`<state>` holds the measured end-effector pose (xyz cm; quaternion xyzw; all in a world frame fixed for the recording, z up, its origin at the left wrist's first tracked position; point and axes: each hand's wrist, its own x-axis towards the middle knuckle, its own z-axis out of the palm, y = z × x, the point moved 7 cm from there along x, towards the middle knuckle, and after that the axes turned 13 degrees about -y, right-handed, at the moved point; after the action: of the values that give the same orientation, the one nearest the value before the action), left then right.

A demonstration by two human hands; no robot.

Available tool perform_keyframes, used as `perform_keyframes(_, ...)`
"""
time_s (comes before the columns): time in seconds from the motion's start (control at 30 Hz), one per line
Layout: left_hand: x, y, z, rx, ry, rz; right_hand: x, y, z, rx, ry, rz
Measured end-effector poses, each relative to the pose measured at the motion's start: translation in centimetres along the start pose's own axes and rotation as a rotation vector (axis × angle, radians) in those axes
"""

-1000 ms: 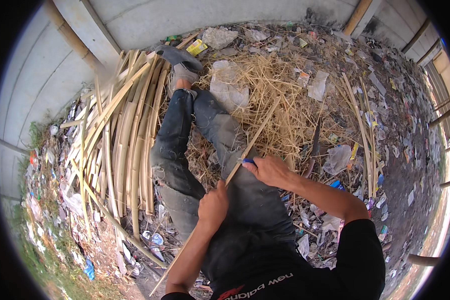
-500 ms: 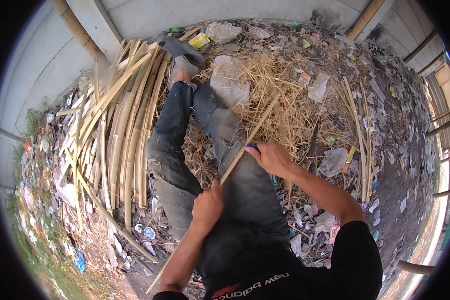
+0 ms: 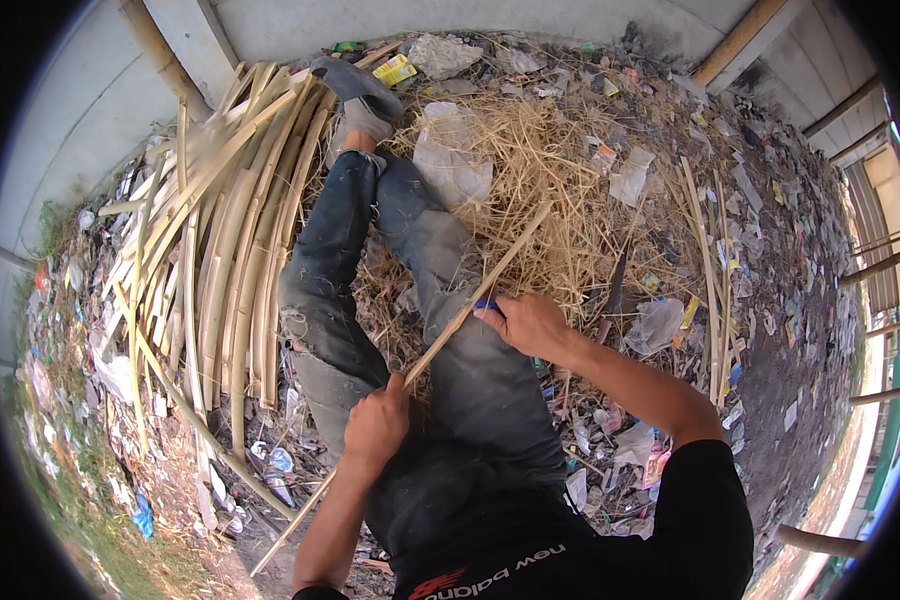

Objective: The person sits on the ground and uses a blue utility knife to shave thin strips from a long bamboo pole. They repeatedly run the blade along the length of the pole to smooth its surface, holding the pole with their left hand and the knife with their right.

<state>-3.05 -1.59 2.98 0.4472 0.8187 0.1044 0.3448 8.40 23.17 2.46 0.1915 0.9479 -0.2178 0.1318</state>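
Observation:
A long, thin bamboo strip [image 3: 505, 262] slants across my thighs, from beside my left forearm up over the straw. My left hand [image 3: 377, 425] is closed round it near my lap. Farther up the strip, my right hand [image 3: 530, 325] is closed with its thumb against a small blue thing [image 3: 486, 305] that meets the strip at my right knee. The kind of this blue thing is hidden by the fingers. Pale straw-like shavings [image 3: 535, 170] lie heaped beyond my right knee. A dark blade-shaped piece [image 3: 618, 283] rests at the heap's right side.
Split bamboo lengths [image 3: 235, 260] are piled on the left beside my outstretched leg. A few thin strips [image 3: 708, 280] lie at the right. Litter covers the ground, with a clear plastic piece [image 3: 658, 325] near my right forearm. A concrete wall [image 3: 450, 22] stands at the far side.
My left hand has drawn toward me and to the left with the bamboo strip. My right hand has shifted slightly left and down, the blue thing still against the strip.

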Motion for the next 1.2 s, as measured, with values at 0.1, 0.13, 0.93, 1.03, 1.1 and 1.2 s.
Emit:
perform_keyframes(0.1,-2.4,-2.2,-0.7,-0.021,0.008,0.01,2.2,16.6,-5.9,0.147,0.303,0.477)
perform_keyframes(0.13,-2.6,-2.5,-0.8,-0.028,-0.006,0.025,0.8,23.6,-7.3,0.252,0.335,0.637)
perform_keyframes(0.93,2.2,-0.1,-1.5,-0.153,-0.067,0.094,-0.2,12.0,-3.4,0.199,0.21,0.393)
perform_keyframes(1.03,1.9,-1.8,-1.2,-0.196,-0.092,0.117,-0.8,12.2,-3.6,0.224,0.137,0.359)
perform_keyframes(1.1,2.1,-2.1,-0.3,-0.216,-0.091,0.138,-1.5,6.6,-3.2,0.289,0.068,0.276)
perform_keyframes(1.2,3.4,-1.5,-0.1,-0.181,-0.064,0.192,-1.6,0.5,-1.0,0.227,0.073,0.076)
